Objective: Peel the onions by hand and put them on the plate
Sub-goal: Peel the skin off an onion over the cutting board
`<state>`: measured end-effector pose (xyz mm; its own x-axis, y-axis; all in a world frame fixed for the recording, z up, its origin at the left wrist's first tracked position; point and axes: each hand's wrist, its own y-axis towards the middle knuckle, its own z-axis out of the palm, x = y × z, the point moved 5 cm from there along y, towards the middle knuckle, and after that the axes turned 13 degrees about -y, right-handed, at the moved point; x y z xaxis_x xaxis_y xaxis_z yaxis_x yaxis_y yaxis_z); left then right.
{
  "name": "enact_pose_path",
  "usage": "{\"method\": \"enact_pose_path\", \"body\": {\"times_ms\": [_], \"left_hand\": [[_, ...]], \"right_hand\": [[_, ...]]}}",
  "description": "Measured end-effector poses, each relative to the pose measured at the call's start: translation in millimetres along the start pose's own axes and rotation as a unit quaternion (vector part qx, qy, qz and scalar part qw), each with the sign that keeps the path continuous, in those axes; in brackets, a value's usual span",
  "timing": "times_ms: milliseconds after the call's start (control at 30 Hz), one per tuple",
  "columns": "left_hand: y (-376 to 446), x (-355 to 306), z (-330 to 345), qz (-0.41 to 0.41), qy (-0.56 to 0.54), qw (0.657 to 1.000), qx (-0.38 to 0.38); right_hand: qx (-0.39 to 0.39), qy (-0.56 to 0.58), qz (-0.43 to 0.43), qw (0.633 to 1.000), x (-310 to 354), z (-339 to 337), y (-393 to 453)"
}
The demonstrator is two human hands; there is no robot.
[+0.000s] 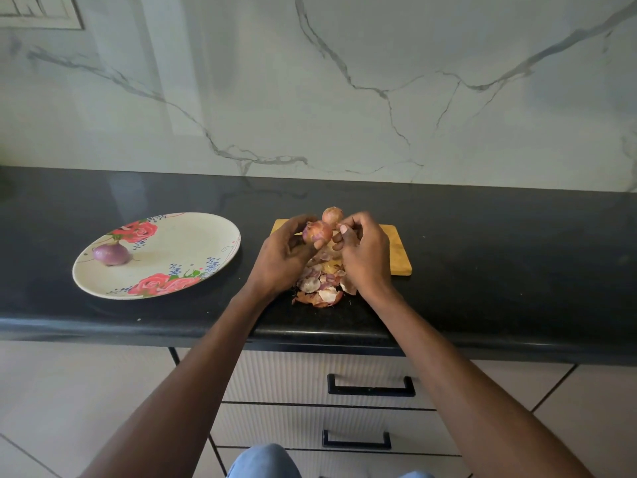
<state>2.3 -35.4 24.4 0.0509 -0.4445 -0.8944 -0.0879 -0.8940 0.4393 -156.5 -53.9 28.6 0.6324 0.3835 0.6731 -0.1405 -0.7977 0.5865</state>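
Left grip [282, 253] holds onion [317, 232], tip up-left.

A peeled purple onion [111, 253] lies on the left part of the flowered plate [193, 236]. A half-skinned onion [316, 232] is held above the cutting board; another unpeeled onion [333, 215] sits just behind it. Loose skins [319, 282] lie heaped below.
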Motion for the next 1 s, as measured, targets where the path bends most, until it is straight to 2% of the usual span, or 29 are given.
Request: {"method": "enact_pose_path", "body": {"times_ms": [100,300,500,667,833,900,1000], "left_hand": [[-2.8,-0.2,-2.3,-0.006,-0.009,1.000,-0.023],[-0.8,-3.4,-1.6,-0.010,-0.040,0.999,-0.008],[1.4,10.0,-5.0,-0.059,-0.044,0.997,-0.011],[2.1,7.0,-4.5,-0.061,-0.039,0.997,-0.013],[0.3,5.3,-6.0,-0.050,-0.043,0.998,-0.017],[1.4,4.0,-6.8,-0.045,-0.035,0.998,-0.019],[0.3,0.5,-5.5,-0.023,-0.029,0.999,-0.026]], "right_hand": [[0.039,0.011,-0.016,0.999,1.5,0.1,-2.3],[0.126,0.070,-0.045,0.988,10.5,-0.9,-2.7],[0.060,0.061,-0.078,0.993,10.7,-3.6,-2.2],[0.029,0.048,-0.122,0.991,12.5,-4.9,-4.0],[0.044,0.017,-0.105,0.993,11.7,-1.5,-3.9],[0.071,0.003,-0.124,0.990,13.8,1.5,-3.7],[0.071,0.030,-0.133,0.988,14.6,1.8,-4.1]]}}
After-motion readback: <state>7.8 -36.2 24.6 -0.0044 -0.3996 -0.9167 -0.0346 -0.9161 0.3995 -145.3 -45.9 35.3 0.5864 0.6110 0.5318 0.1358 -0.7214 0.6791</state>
